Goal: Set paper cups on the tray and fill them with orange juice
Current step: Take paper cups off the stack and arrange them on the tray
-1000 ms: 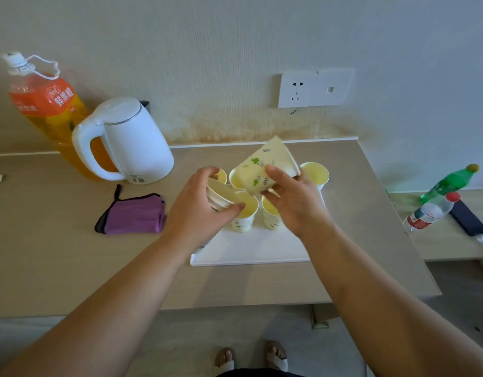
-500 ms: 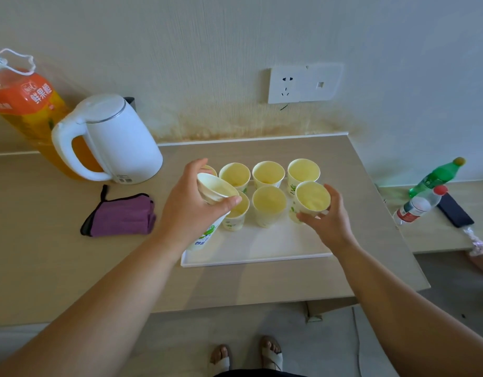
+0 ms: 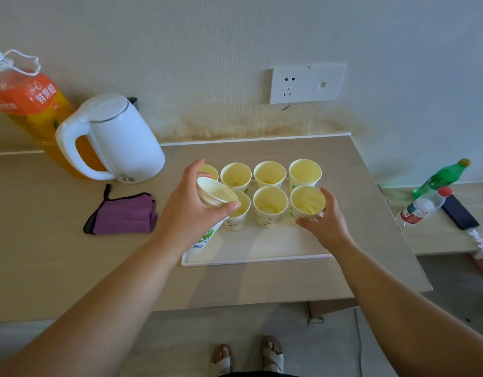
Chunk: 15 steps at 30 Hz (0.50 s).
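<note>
On the counter (image 3: 71, 254), the tray (image 3: 262, 248) just gained a near-right cup (image 3: 307, 202), the right hand (image 3: 327, 227) still gripping it. Meanwhile the left hand (image 3: 188, 216) holds the stack (image 3: 215, 193); nothing seems poured yet.

Paper cups (image 3: 267, 217) at the fingers (image 3: 228, 207) look matt, pale inside, leaf-printed outside. Beneath the fingers, the white tray (image 3: 262, 242) is smooth plastic with a faint sheen; the counter (image 3: 71, 257) looks like matt beige laminate. Left of the fingers: a glossy white plastic kettle (image 3: 126, 142), a soft dull purple cloth (image 3: 123, 216), a clear plastic juice bottle (image 3: 25, 100).
</note>
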### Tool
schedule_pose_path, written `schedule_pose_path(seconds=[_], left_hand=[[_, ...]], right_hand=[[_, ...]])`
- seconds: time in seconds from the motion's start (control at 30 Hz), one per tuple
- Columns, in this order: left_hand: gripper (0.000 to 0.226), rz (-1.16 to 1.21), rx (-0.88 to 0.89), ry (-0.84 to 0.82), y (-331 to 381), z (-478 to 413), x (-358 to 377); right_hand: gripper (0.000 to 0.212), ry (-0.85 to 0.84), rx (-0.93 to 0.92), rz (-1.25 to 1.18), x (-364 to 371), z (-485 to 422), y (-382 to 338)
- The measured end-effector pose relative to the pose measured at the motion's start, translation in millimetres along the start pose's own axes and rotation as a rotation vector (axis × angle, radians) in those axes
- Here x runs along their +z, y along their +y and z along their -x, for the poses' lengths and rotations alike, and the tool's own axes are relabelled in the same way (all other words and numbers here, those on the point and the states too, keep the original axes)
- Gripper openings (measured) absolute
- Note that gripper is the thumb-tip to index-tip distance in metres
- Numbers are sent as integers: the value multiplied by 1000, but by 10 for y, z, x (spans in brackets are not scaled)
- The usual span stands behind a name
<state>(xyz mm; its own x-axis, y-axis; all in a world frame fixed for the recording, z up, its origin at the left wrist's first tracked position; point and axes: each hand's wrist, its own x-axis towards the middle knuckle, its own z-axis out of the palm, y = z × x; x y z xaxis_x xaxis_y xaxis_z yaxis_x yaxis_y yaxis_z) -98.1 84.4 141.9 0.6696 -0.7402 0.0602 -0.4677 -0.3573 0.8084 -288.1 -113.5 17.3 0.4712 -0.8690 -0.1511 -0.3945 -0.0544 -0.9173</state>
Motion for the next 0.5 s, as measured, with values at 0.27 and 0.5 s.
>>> schedule_pose_path(seconds=[0.27,0.5], left_hand=[[97,-18,-8,-8,-10,30,33],[86,-88,12,19,14,53,51]], right_hand=[[110,19,-35,241,-92,148,-57],[52,211,-439,106,176,512,-652]])
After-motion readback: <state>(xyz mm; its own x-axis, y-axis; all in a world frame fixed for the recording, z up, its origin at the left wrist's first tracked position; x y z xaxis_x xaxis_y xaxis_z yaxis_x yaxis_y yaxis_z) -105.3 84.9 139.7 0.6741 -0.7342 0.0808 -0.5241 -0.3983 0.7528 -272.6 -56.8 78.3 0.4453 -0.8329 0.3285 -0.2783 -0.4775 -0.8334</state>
